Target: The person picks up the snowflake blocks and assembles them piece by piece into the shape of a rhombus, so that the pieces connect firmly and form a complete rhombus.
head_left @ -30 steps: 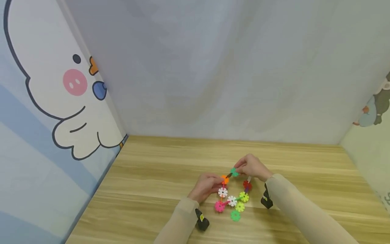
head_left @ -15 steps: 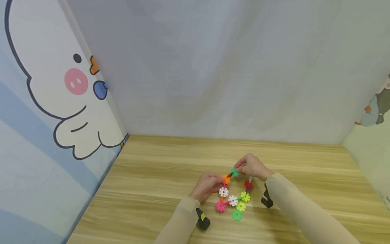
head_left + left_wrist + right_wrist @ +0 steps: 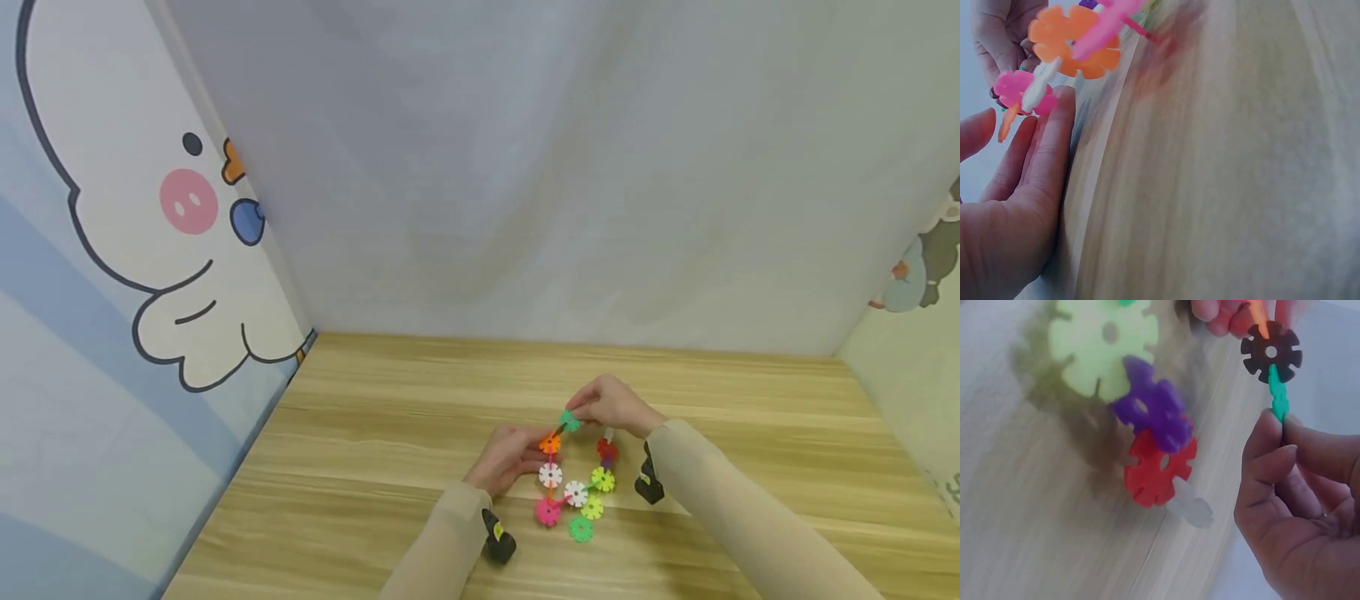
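A chain of slotted plastic snowflake discs curves in an unclosed loop in the head view. My right hand pinches the teal-green disc at one end between thumb and fingertips. That disc is slotted into a dark brown disc, which joins an orange disc. By the orange disc is my left hand; in the left wrist view its fingers lie straight under the chain, the thumb apart. A translucent white disc forms the other end, slotted into a red disc beside a purple one.
Nearer the person, a pink disc, a white disc and a yellow disc make up the loop's bottom. A yellow-green disc and a green disc lie below. A curtain hangs behind the wooden table.
My right hand has shifted slightly left with the teal-green disc, and the chain's top leans further left. The left hand's fingers have spread wider beside the orange disc.
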The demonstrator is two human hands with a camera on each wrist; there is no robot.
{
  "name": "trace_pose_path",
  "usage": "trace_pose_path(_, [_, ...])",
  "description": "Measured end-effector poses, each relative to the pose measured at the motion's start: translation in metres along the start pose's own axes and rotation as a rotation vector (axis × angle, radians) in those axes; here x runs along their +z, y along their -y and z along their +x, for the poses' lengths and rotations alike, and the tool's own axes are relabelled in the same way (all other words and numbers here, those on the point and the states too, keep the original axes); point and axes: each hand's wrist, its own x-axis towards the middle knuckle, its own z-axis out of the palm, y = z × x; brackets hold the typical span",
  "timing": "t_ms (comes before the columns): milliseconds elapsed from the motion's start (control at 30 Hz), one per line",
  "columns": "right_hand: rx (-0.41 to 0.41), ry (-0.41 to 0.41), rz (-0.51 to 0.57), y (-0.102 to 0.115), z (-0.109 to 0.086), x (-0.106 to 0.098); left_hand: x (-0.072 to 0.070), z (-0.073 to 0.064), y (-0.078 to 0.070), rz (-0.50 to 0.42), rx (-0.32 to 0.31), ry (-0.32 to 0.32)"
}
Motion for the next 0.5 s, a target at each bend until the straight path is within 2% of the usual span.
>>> trace_pose_path(267, [0.028,-0.006,0.003,0.0026,0.0094,0.0051,-0.0019,0.0018,0.0012,-0.051,0.021,0.015])
trace_pose_path(500, [-0.014,0.024,0.010,0.0044,0.0099,0.0104,-0.0027,0.0017,0.0011,-0.095,0.034,0.019])
